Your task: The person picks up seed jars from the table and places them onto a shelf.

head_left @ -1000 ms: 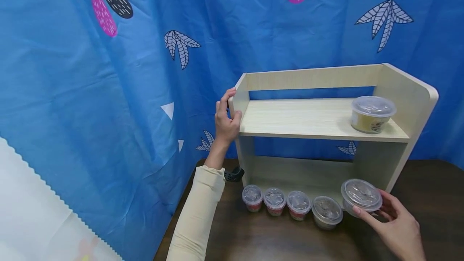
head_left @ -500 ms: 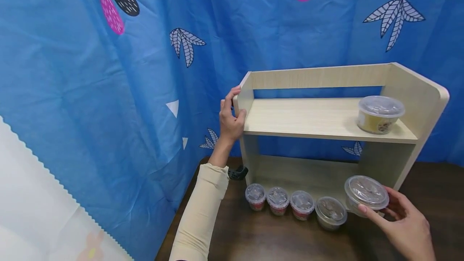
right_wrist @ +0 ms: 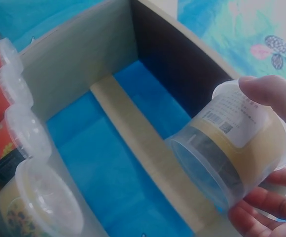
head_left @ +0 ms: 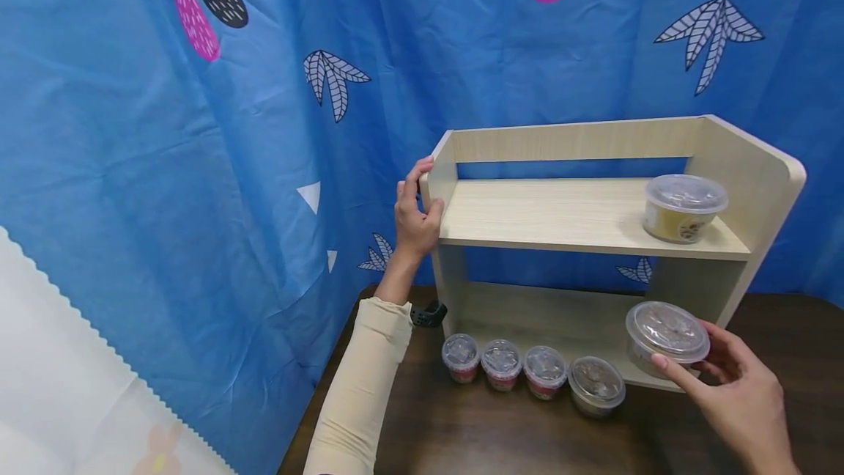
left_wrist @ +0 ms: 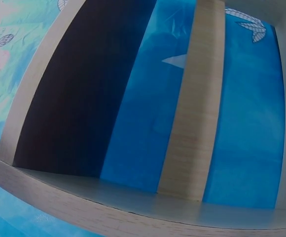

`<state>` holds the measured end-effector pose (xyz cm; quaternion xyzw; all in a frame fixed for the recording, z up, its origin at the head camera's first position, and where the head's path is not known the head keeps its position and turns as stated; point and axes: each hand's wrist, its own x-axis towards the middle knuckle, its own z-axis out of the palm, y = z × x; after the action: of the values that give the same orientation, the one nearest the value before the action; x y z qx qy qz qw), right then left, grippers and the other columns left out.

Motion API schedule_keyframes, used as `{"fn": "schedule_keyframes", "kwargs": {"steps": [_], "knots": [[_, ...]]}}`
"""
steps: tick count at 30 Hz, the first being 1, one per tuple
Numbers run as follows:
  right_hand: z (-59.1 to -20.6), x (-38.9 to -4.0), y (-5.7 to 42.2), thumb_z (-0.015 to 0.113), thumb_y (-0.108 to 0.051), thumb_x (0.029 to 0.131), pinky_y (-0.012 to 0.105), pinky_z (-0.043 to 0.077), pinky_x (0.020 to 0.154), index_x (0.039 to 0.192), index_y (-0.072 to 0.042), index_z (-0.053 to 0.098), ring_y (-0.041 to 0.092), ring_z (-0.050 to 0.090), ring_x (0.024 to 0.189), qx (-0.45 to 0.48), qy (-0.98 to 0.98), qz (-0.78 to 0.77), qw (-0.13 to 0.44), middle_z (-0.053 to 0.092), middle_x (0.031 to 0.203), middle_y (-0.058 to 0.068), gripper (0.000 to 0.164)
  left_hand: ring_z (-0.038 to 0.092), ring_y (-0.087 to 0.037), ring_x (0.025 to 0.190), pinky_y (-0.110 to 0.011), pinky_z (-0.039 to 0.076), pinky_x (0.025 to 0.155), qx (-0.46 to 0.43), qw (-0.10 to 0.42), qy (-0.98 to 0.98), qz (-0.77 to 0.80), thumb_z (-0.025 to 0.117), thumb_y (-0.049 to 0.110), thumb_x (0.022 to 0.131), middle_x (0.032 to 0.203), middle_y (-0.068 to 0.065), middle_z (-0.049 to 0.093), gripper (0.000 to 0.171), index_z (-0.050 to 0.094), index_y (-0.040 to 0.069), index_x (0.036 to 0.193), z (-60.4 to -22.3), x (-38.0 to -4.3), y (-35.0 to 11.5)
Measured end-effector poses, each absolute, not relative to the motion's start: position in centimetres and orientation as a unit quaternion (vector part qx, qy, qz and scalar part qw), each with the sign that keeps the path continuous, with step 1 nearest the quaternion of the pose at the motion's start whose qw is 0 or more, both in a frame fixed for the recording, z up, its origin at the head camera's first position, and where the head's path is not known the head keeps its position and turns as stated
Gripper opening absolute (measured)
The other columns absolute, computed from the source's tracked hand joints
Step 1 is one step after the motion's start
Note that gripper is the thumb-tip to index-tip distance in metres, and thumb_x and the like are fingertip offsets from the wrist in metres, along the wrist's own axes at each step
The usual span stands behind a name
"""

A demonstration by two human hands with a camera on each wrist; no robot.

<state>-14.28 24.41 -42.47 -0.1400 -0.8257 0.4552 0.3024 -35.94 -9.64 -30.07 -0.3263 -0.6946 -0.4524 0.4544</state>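
My right hand (head_left: 738,391) holds a lidded clear plastic tub (head_left: 667,330) in front of the lower level of a pale wooden shelf (head_left: 541,215). Its thumb is on the near side and its fingers are around the right. In the right wrist view the tub (right_wrist: 232,143) shows a yellow band and a white barcode label. My left hand (head_left: 417,215) grips the shelf's left side panel near the top, thumb in front and fingers over the outer edge; the left wrist view shows shelf boards but not that hand.
Three small red-labelled cups (head_left: 501,365) and a wider lidded tub (head_left: 596,387) stand in a row before the shelf on the dark table (head_left: 475,431). A yellow-labelled tub (head_left: 684,210) sits on the upper level at right. A blue curtain (head_left: 264,130) hangs behind.
The right hand has raised the tub slightly and brought it closer to the lower shelf level. The left hand keeps its grip on the side panel. The head view has shifted a little.
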Motion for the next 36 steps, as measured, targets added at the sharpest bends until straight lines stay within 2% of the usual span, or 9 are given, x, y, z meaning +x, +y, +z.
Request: {"fn": "schedule_keyframes", "kwargs": {"steps": [1, 5, 9, 13, 18, 19, 22, 33, 36], "knots": [[-42.3, -14.3, 24.4, 0.091, -0.017, 0.069, 0.000, 0.038, 0.066, 0.133, 0.006, 0.054, -0.018, 0.045, 0.079, -0.141, -0.826, 0.454, 0.303, 0.054, 0.097, -0.013, 0.077, 0.048, -0.033, 0.110, -0.048, 0.045, 0.088, -0.327, 0.455, -0.693, -0.453, 0.054, 0.001, 0.082, 0.143, -0.011, 0.052, 0.051, 0.050, 0.003, 0.133, -30.1, -35.9, -9.7], [-41.5, -14.4, 24.2, 0.090, -0.019, 0.070, -0.001, 0.038, 0.067, 0.135, 0.004, 0.054, -0.018, 0.046, 0.079, -0.145, -0.824, 0.456, 0.302, 0.056, 0.100, -0.007, 0.078, 0.049, -0.033, 0.110, -0.047, 0.045, 0.087, -0.327, 0.457, -0.693, -0.451, 0.054, 0.001, 0.082, 0.143, -0.011, 0.053, 0.052, 0.050, 0.004, 0.133, -30.2, -35.9, -9.8], [-40.7, -14.6, 23.9, 0.090, -0.019, 0.071, -0.001, 0.038, 0.068, 0.135, 0.002, 0.054, -0.017, 0.047, 0.080, -0.147, -0.817, 0.463, 0.311, 0.053, 0.099, -0.015, 0.077, 0.048, -0.033, 0.112, -0.047, 0.043, 0.087, -0.328, 0.460, -0.691, -0.451, 0.054, 0.000, 0.081, 0.143, -0.012, 0.053, 0.052, 0.050, 0.004, 0.133, -30.1, -35.8, -9.9], [-39.6, -14.7, 23.7, 0.088, -0.017, 0.072, -0.001, 0.037, 0.070, 0.136, 0.002, 0.054, -0.016, 0.046, 0.081, -0.146, -0.812, 0.462, 0.326, 0.056, 0.102, -0.013, 0.075, 0.048, -0.034, 0.111, -0.048, 0.043, 0.087, -0.327, 0.459, -0.691, -0.452, 0.055, 0.000, 0.081, 0.143, -0.011, 0.053, 0.052, 0.050, 0.004, 0.133, -30.1, -35.8, -9.9], [-38.1, -14.7, 23.5, 0.089, -0.011, 0.070, 0.000, 0.037, 0.070, 0.134, 0.003, 0.056, -0.013, 0.048, 0.082, -0.128, -0.805, 0.464, 0.347, 0.054, 0.097, -0.022, 0.074, 0.048, -0.033, 0.110, -0.047, 0.044, 0.087, -0.326, 0.458, -0.693, -0.452, 0.055, 0.000, 0.082, 0.143, -0.011, 0.052, 0.052, 0.050, 0.004, 0.133, -30.2, -35.9, -9.8], [-37.7, -14.8, 23.5, 0.089, -0.010, 0.069, 0.000, 0.037, 0.070, 0.134, 0.002, 0.056, -0.012, 0.048, 0.081, -0.126, -0.804, 0.464, 0.351, 0.049, 0.095, -0.028, 0.074, 0.048, -0.033, 0.110, -0.046, 0.044, 0.087, -0.325, 0.458, -0.693, -0.452, 0.055, 0.000, 0.082, 0.143, -0.011, 0.053, 0.052, 0.049, 0.004, 0.133, -30.2, -35.9, -9.8], [-36.8, -14.8, 23.4, 0.089, -0.010, 0.069, 0.000, 0.037, 0.069, 0.134, 0.001, 0.057, -0.012, 0.049, 0.080, -0.125, -0.800, 0.467, 0.355, 0.049, 0.092, -0.030, 0.073, 0.048, -0.033, 0.110, -0.047, 0.044, 0.088, -0.324, 0.458, -0.694, -0.451, 0.054, 0.000, 0.082, 0.143, -0.011, 0.053, 0.052, 0.049, 0.004, 0.133, -30.2, -36.0, -9.7], [-34.1, -15.0, 23.3, 0.088, -0.013, 0.071, 0.001, 0.038, 0.070, 0.137, -0.001, 0.056, -0.012, 0.051, 0.078, -0.126, -0.793, 0.476, 0.360, 0.050, 0.095, -0.027, 0.074, 0.048, -0.033, 0.109, -0.048, 0.045, 0.087, -0.324, 0.458, -0.693, -0.452, 0.053, 0.001, 0.082, 0.143, -0.011, 0.052, 0.052, 0.049, 0.005, 0.134, -30.1, -35.8, -9.4], [-33.6, -15.1, 23.3, 0.086, -0.019, 0.074, 0.001, 0.038, 0.071, 0.140, -0.004, 0.054, -0.012, 0.049, 0.080, -0.130, -0.800, 0.470, 0.350, 0.057, 0.103, -0.016, 0.074, 0.048, -0.033, 0.108, -0.048, 0.045, 0.086, -0.325, 0.459, -0.692, -0.453, 0.054, 0.001, 0.082, 0.143, -0.011, 0.053, 0.052, 0.050, 0.005, 0.133, -30.1, -35.8, -9.4]]}}
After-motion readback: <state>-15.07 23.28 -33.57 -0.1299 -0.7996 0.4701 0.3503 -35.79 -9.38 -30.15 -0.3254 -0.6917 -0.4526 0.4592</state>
